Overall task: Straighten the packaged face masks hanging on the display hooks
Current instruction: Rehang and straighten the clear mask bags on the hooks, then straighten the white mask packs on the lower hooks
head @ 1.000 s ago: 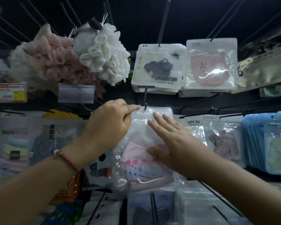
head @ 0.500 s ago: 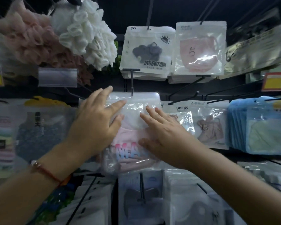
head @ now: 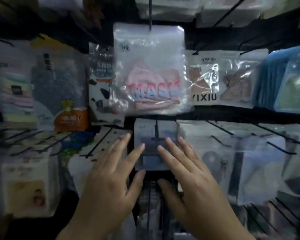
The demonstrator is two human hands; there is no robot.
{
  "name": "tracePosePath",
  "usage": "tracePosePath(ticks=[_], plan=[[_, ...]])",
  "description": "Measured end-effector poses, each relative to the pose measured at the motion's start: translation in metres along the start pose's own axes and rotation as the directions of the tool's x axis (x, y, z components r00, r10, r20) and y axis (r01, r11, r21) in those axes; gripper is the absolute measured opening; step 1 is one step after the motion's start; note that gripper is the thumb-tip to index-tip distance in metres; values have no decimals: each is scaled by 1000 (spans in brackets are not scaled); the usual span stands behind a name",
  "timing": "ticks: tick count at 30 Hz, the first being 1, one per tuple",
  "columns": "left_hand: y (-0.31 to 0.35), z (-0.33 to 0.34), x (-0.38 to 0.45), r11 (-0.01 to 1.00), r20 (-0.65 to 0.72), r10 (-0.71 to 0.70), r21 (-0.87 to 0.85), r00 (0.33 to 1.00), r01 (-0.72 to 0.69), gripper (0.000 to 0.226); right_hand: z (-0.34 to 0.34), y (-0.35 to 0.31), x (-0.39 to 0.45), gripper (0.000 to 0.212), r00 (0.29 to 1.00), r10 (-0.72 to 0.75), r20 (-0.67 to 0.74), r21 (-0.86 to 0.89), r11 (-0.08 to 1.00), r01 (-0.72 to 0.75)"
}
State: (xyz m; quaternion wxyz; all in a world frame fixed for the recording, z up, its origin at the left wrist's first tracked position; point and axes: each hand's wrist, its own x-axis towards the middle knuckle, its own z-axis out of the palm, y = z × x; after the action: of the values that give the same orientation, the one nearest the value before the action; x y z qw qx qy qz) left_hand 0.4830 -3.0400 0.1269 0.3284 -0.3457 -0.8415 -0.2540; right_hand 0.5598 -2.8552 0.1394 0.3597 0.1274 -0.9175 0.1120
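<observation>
Here the grey mask packet (head: 154,144) is flanked by the left hand (head: 111,179) and right hand (head: 194,181), fingers spread flat, nothing gripped.

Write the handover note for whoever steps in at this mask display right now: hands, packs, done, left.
Left hand: open, fingers spread, at the left edge of the grey mask pack on the lower hook; contact is unclear in the blur.
Right hand: open, fingers spread, at the same pack's right edge.
Pink MASK pack: hangs free on the hook above, no hand on it, roughly square to the row.
Done: the pink pack looks straightened.
Left: square up the grey pack, then check the neighbouring packs such as the YIXIU pack to the right. The image is blurred, so finer tilt cannot be judged.
</observation>
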Motion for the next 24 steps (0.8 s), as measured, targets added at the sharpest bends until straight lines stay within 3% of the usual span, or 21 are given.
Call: tracePosePath(ticks=[4,11,20,24], plan=[[-7,29,-56,981,262,-194,68,946,182,59,21,2,-49,59,967,155,202,50,985,-168],[-11,44,-109,954,450,-298,114,842,277,65,48,7,-114,71,805,402,437,-71,907,-415],[-1,49,-103,972,526,-190,-16,829,233,67,26,-11,-143,73,665,600,445,-168,785,-596],[23,50,-81,987,508,-81,-82,857,141,67,7,-7,-146,73,678,658,326,-144,744,-653]])
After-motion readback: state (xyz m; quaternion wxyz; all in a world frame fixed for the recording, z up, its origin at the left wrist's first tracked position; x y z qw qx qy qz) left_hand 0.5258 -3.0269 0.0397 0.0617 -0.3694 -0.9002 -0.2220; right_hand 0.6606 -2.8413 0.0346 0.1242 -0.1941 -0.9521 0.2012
